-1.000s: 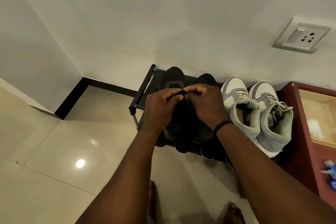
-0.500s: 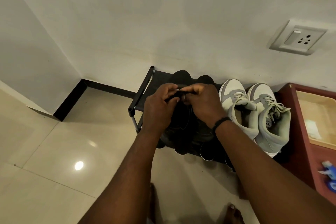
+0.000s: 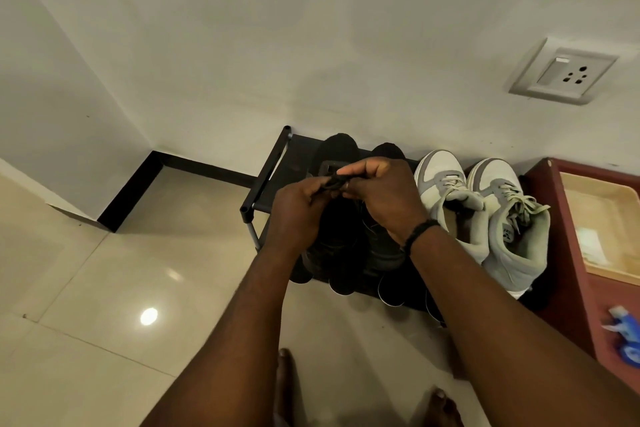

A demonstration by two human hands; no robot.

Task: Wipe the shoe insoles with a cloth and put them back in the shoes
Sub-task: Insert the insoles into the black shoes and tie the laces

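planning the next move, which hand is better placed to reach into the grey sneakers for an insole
The right hand, probably. It sits directly beside the grey sneakers on the rack, while the left hand is farther away over the black shoes. Both hands' fingers now pinch a small dark item, so one must release first.

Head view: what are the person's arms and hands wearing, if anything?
Both forearms are bare, no sleeves in view, and no gloves on either the left hand or the right hand. The only item worn is a thin black braided wristband around the right wrist. No rings show.
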